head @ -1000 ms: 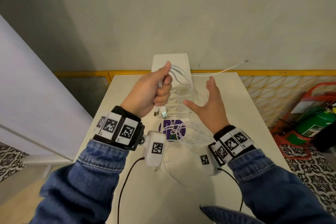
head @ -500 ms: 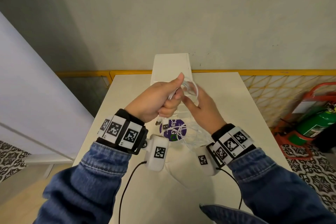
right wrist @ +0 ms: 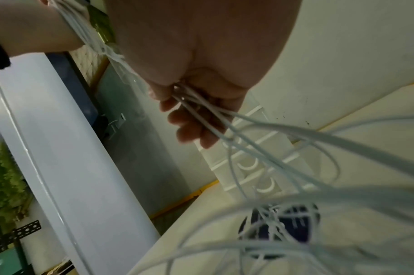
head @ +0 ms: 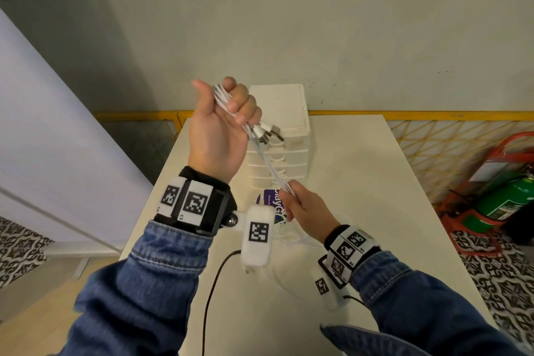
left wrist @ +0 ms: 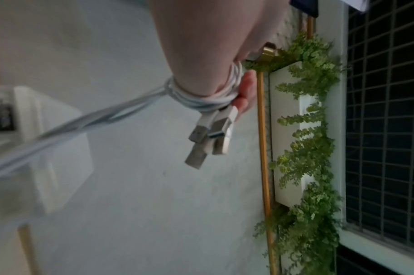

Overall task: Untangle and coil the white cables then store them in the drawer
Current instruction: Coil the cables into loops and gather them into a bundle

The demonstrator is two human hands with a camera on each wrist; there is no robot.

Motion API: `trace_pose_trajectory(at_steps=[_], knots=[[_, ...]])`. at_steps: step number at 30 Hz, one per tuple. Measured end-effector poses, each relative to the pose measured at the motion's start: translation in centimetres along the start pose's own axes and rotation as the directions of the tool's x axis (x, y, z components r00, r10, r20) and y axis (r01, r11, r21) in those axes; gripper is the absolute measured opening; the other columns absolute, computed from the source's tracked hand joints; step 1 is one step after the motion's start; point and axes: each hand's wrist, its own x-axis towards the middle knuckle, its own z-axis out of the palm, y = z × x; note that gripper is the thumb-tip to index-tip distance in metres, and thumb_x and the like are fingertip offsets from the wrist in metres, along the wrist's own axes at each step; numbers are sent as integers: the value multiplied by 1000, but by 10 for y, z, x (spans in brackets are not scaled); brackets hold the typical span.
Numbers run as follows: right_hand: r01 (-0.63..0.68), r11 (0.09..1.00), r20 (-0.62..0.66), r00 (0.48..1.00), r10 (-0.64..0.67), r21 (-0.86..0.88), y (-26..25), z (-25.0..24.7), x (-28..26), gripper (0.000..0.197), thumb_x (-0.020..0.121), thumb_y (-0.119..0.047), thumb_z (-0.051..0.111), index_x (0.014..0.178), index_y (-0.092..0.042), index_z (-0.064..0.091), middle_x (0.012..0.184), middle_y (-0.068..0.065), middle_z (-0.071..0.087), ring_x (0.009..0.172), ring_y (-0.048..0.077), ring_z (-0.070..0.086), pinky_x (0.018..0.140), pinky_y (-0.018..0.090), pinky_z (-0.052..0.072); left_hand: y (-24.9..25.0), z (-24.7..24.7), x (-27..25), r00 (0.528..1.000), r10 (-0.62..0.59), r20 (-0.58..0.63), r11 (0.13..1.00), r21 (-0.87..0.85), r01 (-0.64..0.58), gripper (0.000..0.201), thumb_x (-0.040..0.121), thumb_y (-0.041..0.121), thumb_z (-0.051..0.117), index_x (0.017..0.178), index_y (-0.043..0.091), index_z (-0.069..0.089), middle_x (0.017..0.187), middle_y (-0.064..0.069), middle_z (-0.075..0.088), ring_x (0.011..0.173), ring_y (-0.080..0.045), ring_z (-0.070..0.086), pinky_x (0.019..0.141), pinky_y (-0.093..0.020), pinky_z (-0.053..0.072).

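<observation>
Room: plain pale plaster wall (head: 289,23) behind a cream desk (head: 361,182), with a yellow rail (head: 419,115) along the desk's far edge and yellow lattice mesh (head: 427,147) beyond its right edge. Floor: black-and-white patterned tiles (head: 497,274) to the right, carrying a green fire extinguisher (head: 502,205) in a red stand. Left: a white panel (head: 43,139); the left wrist view shows green fern foliage (left wrist: 307,130) beside a gridded window (left wrist: 387,130).

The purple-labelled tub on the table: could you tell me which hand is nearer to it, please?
Right. The right hand hangs low just beside the purple-labelled tub, pinching the white cables; the left hand is raised well above, gripping their coiled ends.
</observation>
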Motion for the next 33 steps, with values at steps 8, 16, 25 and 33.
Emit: trace_pose_trajectory(at_steps=[8, 16, 25, 33], knots=[[101, 995, 123, 987, -100, -8, -8, 6, -8, 27, 84, -48, 54, 84, -21, 56, 70, 2, 61, 69, 18, 59, 69, 36, 49, -4, -33, 13, 895, 290, -340, 879, 465, -108, 39, 102, 33, 21, 76, 15, 45, 50, 4, 45, 45, -13, 39, 50, -28, 34], [304, 953, -132, 945, -300, 11, -28, -12, -2, 19, 84, -44, 54, 86, -26, 59, 54, -9, 53, 51, 1, 48, 53, 13, 36, -29, -72, -25, 946, -226, -233, 44, 968, 249, 46, 102, 38, 29, 71, 14, 52, 54, -3, 49, 42, -12, 42, 47, -26, 36], [288, 938, -151, 953, -261, 191, -24, -29, 11, 41, 90, -26, 47, 131, -25, 45, 90, -2, 54, 84, 9, 54, 81, 16, 43, -45, -52, -41, 701, -679, -219, 258, 822, 507, 50, 86, 52, 55, 62, 11, 40, 45, 1, 27, 34, -10, 22, 37, -16, 24], [183, 911, -42, 983, -180, 370, -30, -33, 13, 18, 91, -15, 50, 103, -19, 63, 83, -16, 68, 77, 3, 62, 74, 20, 48, -45, -48, -42, 733, -651, -199, 363, 765, 531, 45, 88, 48, 47, 64, 10, 44, 40, 4, 29, 28, -7, 22, 34, -14, 23]])
